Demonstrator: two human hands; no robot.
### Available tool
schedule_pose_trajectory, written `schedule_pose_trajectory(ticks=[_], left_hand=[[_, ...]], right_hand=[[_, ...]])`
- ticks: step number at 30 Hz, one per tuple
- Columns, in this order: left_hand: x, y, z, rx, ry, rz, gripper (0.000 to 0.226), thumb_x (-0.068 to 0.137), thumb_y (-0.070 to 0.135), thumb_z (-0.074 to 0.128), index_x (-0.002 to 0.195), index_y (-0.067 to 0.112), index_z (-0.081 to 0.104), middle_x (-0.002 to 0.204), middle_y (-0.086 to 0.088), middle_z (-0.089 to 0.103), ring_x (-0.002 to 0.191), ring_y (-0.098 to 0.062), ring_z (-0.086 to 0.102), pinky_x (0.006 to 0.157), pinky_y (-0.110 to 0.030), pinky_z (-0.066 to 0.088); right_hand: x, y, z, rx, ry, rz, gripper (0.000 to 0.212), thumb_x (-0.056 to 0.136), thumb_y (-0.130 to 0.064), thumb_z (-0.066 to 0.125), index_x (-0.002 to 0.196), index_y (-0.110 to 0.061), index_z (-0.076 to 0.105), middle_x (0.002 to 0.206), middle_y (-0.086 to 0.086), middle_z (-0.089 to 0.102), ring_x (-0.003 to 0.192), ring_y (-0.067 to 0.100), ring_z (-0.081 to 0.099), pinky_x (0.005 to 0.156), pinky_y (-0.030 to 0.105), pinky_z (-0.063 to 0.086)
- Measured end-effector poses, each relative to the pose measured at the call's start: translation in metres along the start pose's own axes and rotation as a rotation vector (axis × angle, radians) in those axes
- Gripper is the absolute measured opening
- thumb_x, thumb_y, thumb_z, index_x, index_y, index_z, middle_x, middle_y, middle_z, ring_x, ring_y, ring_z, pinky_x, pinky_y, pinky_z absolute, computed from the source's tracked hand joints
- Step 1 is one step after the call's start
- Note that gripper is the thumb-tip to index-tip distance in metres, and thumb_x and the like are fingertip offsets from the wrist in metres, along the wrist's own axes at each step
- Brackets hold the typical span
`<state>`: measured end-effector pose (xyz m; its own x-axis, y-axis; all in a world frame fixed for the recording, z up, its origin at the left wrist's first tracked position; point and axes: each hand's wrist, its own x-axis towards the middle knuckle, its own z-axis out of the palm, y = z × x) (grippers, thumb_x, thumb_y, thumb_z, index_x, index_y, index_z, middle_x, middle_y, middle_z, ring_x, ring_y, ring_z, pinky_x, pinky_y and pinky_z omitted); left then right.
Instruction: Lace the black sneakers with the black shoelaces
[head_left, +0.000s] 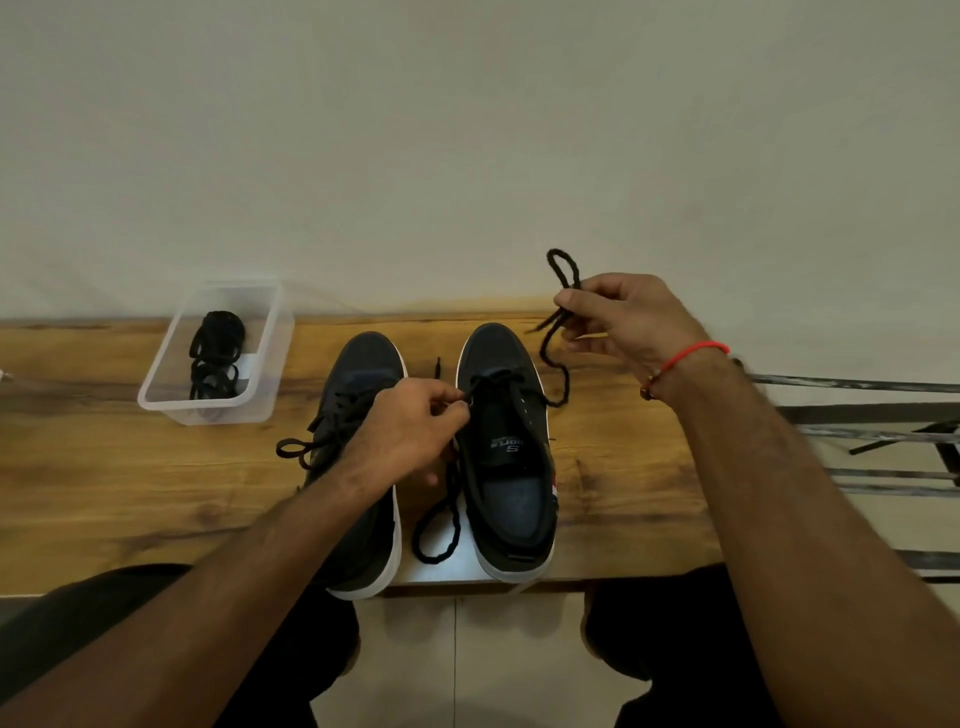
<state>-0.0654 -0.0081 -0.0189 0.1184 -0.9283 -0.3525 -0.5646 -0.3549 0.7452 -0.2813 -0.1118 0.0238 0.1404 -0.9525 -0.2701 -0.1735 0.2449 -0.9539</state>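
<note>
Right sneaker (506, 447) on bench (623, 467), toe away, lace (556, 353) through front eyelets only. Left hand (410, 431) pinches lace at left eyelet row. Right hand (623, 322) pinches other end, raised beyond toe (nearer right row); next eyelets lie heelward.

**Two hands at work on a lace**

The left hand (410, 431) is held low, just left of the right sneaker (506, 447). Its fingers are curled, and the black shoelace (556, 332) is pinched between thumb and fingertip at the sneaker's left edge. The left arm is stretched in from the bottom left.

The right hand (623, 322) is lifted higher, up and to the right of the same sneaker. Its fingers are bent, and the other part of the lace is pinched there, with a loop sticking up. A red thread band (691, 353) is worn on the right wrist.
</note>
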Motion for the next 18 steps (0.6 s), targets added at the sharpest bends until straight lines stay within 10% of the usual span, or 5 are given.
schedule_pose_trajectory(ticks=[9,18], left_hand=[[0.006,0.001,-0.001,-0.062,-0.022,-0.026,0.016,0.103,0.02,0.058,0.115,0.019,0.07,0.098,0.0,0.072,0.045,-0.015,0.064,0.049,-0.031,0.058],[0.005,0.005,-0.005,-0.192,-0.072,-0.061,0.016,0.104,0.017,0.057,0.095,0.029,0.064,0.103,0.005,0.07,0.057,-0.01,0.069,0.043,-0.024,0.053]], right_hand=[[-0.009,-0.007,0.012,0.271,-0.058,-0.034,0.019,0.084,0.005,0.071,0.093,-0.008,0.059,0.085,0.016,0.072,0.083,0.029,0.07,0.084,0.041,0.06],[-0.012,-0.008,0.016,0.225,-0.094,0.01,0.035,0.089,-0.039,0.072,0.094,-0.004,0.07,0.095,0.018,0.076,0.09,0.03,0.073,0.098,0.045,0.055]])
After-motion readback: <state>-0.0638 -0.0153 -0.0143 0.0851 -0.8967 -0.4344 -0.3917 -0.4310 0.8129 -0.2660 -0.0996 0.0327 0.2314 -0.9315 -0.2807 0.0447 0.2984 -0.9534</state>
